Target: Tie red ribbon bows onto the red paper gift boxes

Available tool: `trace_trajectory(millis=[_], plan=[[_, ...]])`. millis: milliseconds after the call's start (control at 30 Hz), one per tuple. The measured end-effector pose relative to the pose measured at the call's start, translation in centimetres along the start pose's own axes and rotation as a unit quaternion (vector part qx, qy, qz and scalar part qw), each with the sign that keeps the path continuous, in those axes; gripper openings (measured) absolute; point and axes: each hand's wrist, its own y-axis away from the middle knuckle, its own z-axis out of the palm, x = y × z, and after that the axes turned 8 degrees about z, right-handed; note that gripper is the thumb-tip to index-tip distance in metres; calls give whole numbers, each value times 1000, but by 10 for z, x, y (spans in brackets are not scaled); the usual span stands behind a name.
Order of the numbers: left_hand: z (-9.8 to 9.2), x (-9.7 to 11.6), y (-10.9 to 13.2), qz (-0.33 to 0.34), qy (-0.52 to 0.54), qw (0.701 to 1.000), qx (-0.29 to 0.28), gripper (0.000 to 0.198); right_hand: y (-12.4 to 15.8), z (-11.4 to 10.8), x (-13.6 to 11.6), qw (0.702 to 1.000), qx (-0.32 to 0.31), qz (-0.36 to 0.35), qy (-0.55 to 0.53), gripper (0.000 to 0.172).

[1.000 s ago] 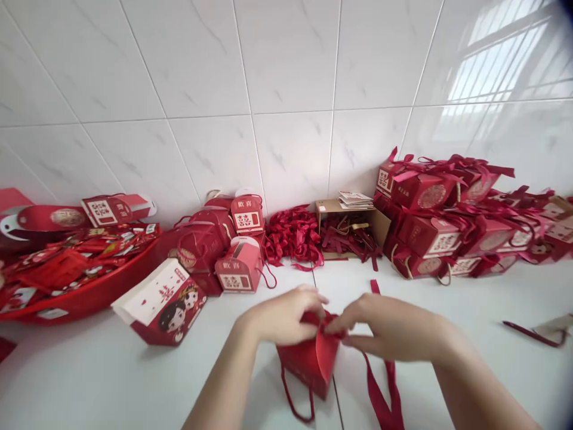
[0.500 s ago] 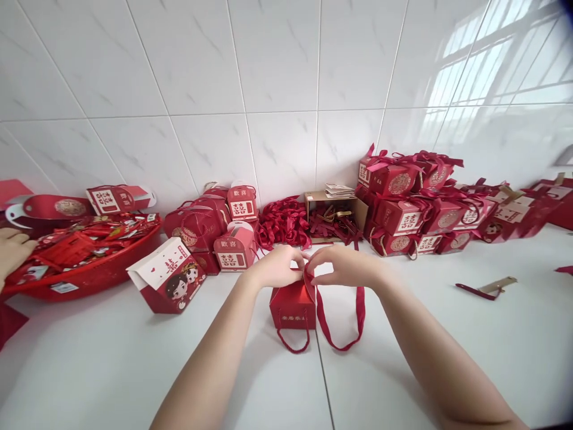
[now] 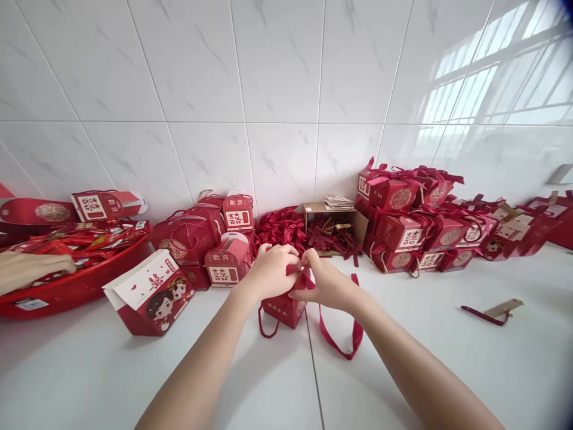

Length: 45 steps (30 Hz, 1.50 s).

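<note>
A small red gift box (image 3: 282,309) stands on the white table under my two hands, a cord handle hanging at its near side. My left hand (image 3: 274,270) is closed over the top of the box, its fingertips partly hidden. From the right, my right hand (image 3: 329,282) pinches a dark red ribbon (image 3: 341,348) at the box top. The ribbon's loose length loops down to the table on the right. Fingers of both hands almost meet, covering much of the box top.
Another person's hand (image 3: 40,267) reaches into a red basin (image 3: 89,278) of small packets at left. A white-topped box (image 3: 150,292) stands beside it. Ribbon pile (image 3: 281,230), open carton (image 3: 362,224) and stacked boxes (image 3: 403,230) line the wall. A ribbon strip (image 3: 492,312) lies right.
My hands have drawn closer together over the box, which has turned, its cord handle now further left. The other person's hand has moved right, into the basin. The view has tilted slightly up.
</note>
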Motion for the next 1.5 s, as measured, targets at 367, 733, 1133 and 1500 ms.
trace_trajectory(millis=[367,733,1133,1500], plan=[[-60,-24,36,-141,80,951,264,14,3,-50,17,996,-65,61,25,84],[-57,28,37,-38,196,967,159,11,-9,-33,-41,917,-158,-70,-360,32],[-4,-2,26,-180,123,971,-95,34,7,-87,-7,878,159,-42,-450,20],[16,-33,9,-214,303,927,-50,25,-20,-41,-1,984,77,50,-153,31]])
